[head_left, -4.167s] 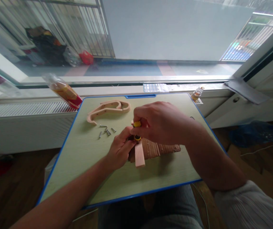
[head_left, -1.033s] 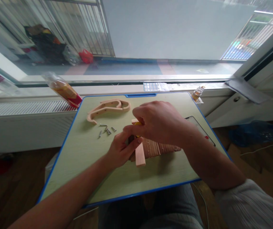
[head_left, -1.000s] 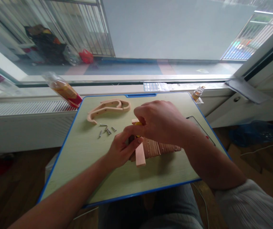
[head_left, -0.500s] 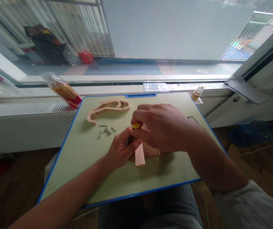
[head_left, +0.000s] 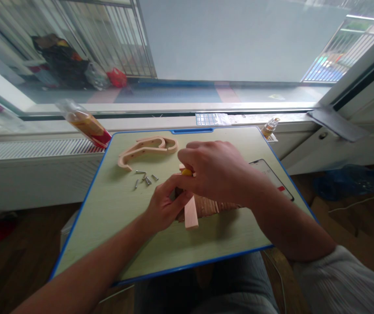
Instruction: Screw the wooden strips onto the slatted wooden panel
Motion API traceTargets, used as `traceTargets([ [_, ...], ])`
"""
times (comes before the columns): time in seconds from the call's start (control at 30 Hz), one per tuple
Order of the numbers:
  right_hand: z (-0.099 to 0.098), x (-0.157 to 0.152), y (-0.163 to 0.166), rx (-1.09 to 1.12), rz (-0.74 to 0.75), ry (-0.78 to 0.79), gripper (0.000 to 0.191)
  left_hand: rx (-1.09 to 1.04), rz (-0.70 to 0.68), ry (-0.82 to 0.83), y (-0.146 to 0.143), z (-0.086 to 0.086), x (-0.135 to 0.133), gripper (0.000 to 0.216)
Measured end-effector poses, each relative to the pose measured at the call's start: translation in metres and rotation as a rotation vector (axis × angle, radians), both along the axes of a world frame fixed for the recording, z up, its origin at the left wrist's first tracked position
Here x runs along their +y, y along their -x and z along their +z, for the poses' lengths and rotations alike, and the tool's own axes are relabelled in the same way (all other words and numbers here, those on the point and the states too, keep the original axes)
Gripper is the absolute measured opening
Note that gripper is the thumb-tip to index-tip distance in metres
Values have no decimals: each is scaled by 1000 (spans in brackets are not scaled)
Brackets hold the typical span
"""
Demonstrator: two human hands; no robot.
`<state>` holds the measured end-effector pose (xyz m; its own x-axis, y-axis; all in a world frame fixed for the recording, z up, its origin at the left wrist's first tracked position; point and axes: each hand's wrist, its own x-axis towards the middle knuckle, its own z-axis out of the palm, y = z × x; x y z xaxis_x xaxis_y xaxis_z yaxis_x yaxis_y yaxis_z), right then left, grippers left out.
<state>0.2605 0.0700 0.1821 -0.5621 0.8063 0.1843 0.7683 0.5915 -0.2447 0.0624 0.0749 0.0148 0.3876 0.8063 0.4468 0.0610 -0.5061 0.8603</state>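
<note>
My right hand is closed around a screwdriver with a yellow-topped handle, held upright; its tip is hidden. Right beside it, my left hand is closed, thumb and fingers gripping a pale wooden strip below the handle. Under the strip lies a brown ridged piece, apparently corrugated cardboard, partly covered by my hands. To the left, several metal screws lie loose with a small L-shaped hex key. Behind them rest curved wooden pieces with small holes.
The pale green table has a blue edge. A phone lies at its right, partly behind my right arm. A bottle leans at the far left corner, a smaller bottle stands at the far right. A window sill runs behind.
My right hand has turned and shifted slightly left over the handle, covering more of it. The right forearm has moved, showing more of the phone. My left hand stays in place.
</note>
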Motion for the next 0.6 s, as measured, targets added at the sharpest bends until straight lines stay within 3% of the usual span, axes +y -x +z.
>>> traceTargets([
  [0.27, -3, 6, -4, 27, -69, 70, 40, 0, 4, -2, 3, -11, 2, 25],
  [0.47, 12, 2, -22, 113, 164, 200, 21, 14, -23, 5, 2, -3, 0, 14],
  [0.6, 16, 1, -24, 78, 173, 193, 21, 42, -19, 27, 3, -2, -1, 16],
])
